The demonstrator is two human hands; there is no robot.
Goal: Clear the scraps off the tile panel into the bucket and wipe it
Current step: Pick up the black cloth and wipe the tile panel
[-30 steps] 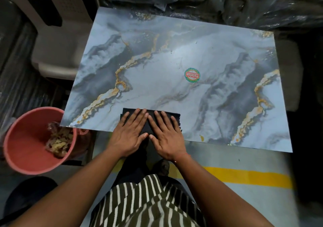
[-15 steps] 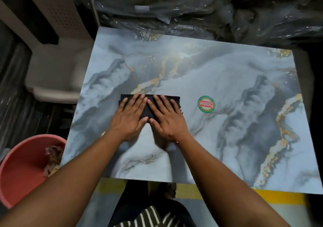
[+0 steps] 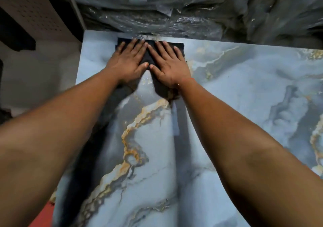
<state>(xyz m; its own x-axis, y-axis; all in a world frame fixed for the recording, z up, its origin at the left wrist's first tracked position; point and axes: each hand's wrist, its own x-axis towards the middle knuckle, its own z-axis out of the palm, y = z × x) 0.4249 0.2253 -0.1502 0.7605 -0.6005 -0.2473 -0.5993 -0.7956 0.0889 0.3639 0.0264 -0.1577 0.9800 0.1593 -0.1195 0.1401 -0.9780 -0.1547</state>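
Both hands lie flat, fingers straight and spread, pressing a dark cloth (image 3: 150,52) against the tile panel (image 3: 227,90) near its far edge, in the upper middle of the frame. The left hand (image 3: 128,61) and the right hand (image 3: 168,64) sit side by side with thumbs almost touching; neither curls round the cloth. No scraps show on the visible marbled surface, so the clearing looks done and the wiping is under way. The panel's right side and near edge probably remain to be wiped. The bucket (image 3: 41,216) shows only as a red sliver at the lower left.
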